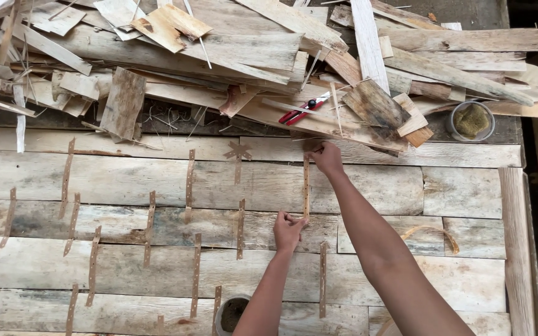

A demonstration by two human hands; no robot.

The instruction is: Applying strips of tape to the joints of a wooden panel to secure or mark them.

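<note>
A thin perforated brown strip (306, 186) lies upright across two weathered planks of the wooden panel (368, 186). My right hand (327, 157) pinches its top end near the panel's upper edge. My left hand (287, 230) presses and grips its bottom end. Several similar strips (189, 180) are fixed across plank seams to the left.
A heap of scrap wood pieces (250, 50) covers the area beyond the panel. Red-handled pliers (300, 111) lie among them. A round tin with fibrous stuff (472, 120) sits at the right. Another round container (231, 313) shows at the bottom edge.
</note>
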